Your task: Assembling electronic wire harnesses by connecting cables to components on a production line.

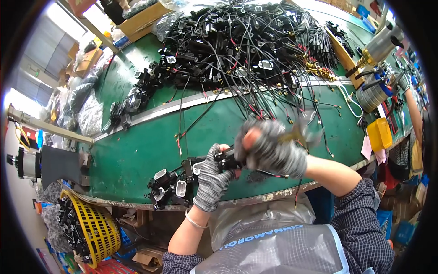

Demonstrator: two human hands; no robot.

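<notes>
Above the near edge of the bench, my left hand (213, 180), in a grey striped knit glove with bare fingertips, is closed round a black plastic housing (226, 160). Against its right side works my right hand (273, 150), gloved alike and smeared by motion. The right fingers look curled in; a blurred, partly yellowish and metallic thing (295, 133) juts out beyond them, its kind unclear. Several black housings with pale-rimmed rectangular openings (181, 188) lie left of my left hand. A thin dark cable (299, 185) hangs over the bench edge below my right hand.
A large heap of black cabled parts (219, 41) covers the back of the green bench (123, 160), behind a metal strip (159, 108). A yellow basket (98, 228) of black parts stands lower left. At right are a yellow container (379, 134) and another person's arm (413, 109).
</notes>
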